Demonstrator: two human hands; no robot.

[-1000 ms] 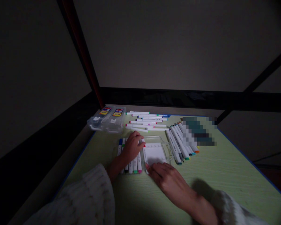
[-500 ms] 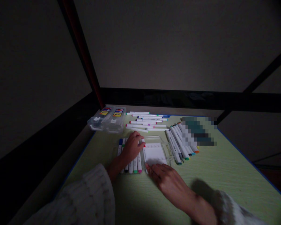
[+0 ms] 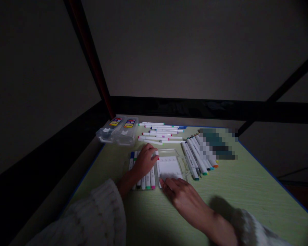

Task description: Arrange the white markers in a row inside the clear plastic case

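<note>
A clear plastic marker case (image 3: 169, 150) lies open in front of me, with a row of white markers (image 3: 148, 179) in its left half. A white card (image 3: 169, 167) shows in the right half. One white marker (image 3: 158, 167) with a red band lies upright along the middle of the case. My left hand (image 3: 144, 162) reaches across the row, its thumb and forefinger closed at the marker's far end. Fingers curled, my right hand (image 3: 181, 194) pinches the near end of that marker and covers the card's lower edge.
Slim white pens (image 3: 161, 131) with coloured ends lie scattered at the back. Two clear lidded boxes (image 3: 127, 131) stand at the back left. Thicker markers (image 3: 195, 159) are heaped on the right, beside a pixelated dark green patch (image 3: 217, 143). The green table (image 3: 236, 184) has a blue edge.
</note>
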